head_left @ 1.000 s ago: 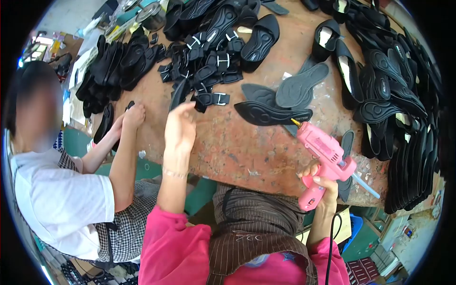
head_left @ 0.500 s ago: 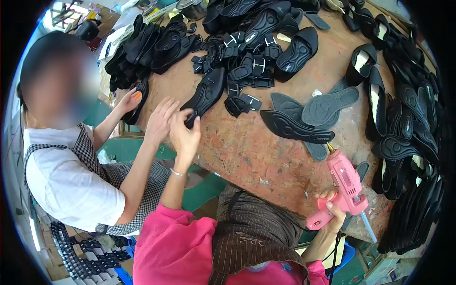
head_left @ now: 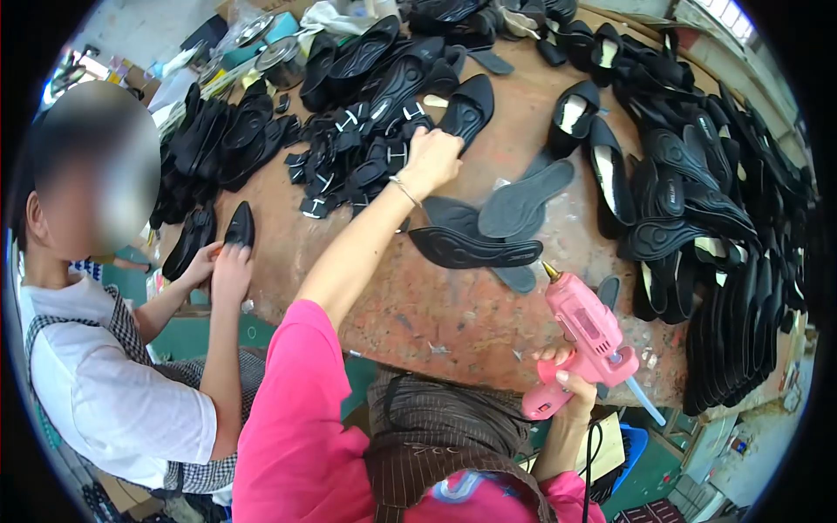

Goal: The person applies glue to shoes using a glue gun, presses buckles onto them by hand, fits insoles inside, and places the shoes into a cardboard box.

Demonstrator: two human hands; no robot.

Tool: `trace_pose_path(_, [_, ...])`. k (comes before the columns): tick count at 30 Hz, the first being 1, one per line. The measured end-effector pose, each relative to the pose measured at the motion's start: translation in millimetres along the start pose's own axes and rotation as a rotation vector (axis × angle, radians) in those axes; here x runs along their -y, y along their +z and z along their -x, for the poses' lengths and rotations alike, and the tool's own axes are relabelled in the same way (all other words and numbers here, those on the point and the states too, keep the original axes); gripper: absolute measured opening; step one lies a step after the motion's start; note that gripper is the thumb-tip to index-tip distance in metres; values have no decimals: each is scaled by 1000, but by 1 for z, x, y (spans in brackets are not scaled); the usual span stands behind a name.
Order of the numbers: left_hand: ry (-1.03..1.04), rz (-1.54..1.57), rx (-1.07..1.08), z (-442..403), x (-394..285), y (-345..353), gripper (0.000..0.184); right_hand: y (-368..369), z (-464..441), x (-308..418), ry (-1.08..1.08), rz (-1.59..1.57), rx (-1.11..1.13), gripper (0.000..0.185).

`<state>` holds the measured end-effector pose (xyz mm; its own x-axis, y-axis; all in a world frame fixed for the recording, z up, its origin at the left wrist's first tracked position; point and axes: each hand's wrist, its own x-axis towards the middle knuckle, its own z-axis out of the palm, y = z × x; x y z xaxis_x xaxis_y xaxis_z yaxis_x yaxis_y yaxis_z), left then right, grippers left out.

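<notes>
My left hand (head_left: 432, 161) is stretched across the table, its fingers closed at the heel end of a black shoe (head_left: 471, 109). Part of that heel is hidden behind the fingers. In my right hand (head_left: 571, 383) is a pink glue gun (head_left: 584, 322), gripped by its handle, with a pale glue stick (head_left: 645, 403) protruding from the rear. Its brass nozzle points toward a black insole (head_left: 475, 248) lying over grey insoles (head_left: 527, 199). Beside my left hand lies a heap of black straps with buckles (head_left: 349, 161).
A co-worker's hands (head_left: 228, 272) hold another black shoe (head_left: 238, 225) at the table's left edge. Black shoes (head_left: 384, 52) are piled at the back. More shoes and insoles (head_left: 689, 227) crowd the right side. The gun's cord (head_left: 593, 444) hangs beside my right arm.
My left hand has left the shoe near the co-worker and reached forward to another shoe. The first shoe is now in the co-worker's hands. The view has shifted right; the glue gun stays in my right hand.
</notes>
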<state>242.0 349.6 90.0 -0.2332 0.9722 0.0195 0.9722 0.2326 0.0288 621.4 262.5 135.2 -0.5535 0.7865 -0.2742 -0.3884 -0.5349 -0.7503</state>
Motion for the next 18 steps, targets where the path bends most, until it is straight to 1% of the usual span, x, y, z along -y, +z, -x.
trace_pose_path(2, [44, 114, -293, 4, 1, -15, 20, -2, 5, 2, -1, 22, -44, 34])
trace_pose_path(3, [30, 174, -389, 21, -9, -43, 21, -1, 3, 5, -21, 55, -51, 33])
trace_pose_path(4, [-46, 280, -435, 44, -19, -64, 23, -1, 1, 5, -42, 81, -71, 33])
trace_pose_path(5, [-75, 398, -416, 77, -35, -89, 23, -2, 0, 6, -52, 108, -94, 32])
trace_pose_path(6, [-81, 472, -332, 112, -49, -110, 21, -4, -1, 5, -51, 138, -119, 32])
trace_pose_path(7, [-145, 556, -199, 151, -67, -127, 21, -8, -3, 4, -62, 164, -96, 32])
trace_pose_path(8, [-94, 586, -170, 189, -82, -128, 21, -12, -7, 1, -71, 191, -68, 32])
trace_pose_path(9, [-111, 654, -70, 222, -100, -127, 20, -10, -9, -1, -56, 227, -49, 32])
trace_pose_path(10, [-109, 674, 35, 252, -117, -116, 17, -8, -11, 0, -44, 263, -25, 32])
trace_pose_path(11, [-156, 694, 150, 277, -134, -99, 14, -5, -12, 0, -37, 301, 4, 32])
trace_pose_path(12, [-175, 728, 234, 297, -145, -76, 16, -4, -11, 0, -9, 329, 24, 32])
trace_pose_path(14, [-188, 699, 470, 316, -154, -41, 18, -1, -6, 0, 40, 382, 71, 33])
trace_pose_path(15, [-257, 824, 399, 316, -156, -37, 21, 4, -5, 1, 40, 459, 84, 33])
trace_pose_path(17, [-383, 1071, 245, 312, -159, -31, 29, 21, 3, 4, 139, 629, 50, 33])
trace_pose_path(18, [-511, 1286, 198, 305, -158, -33, 45, 26, 7, 6, 188, 713, 34, 33])
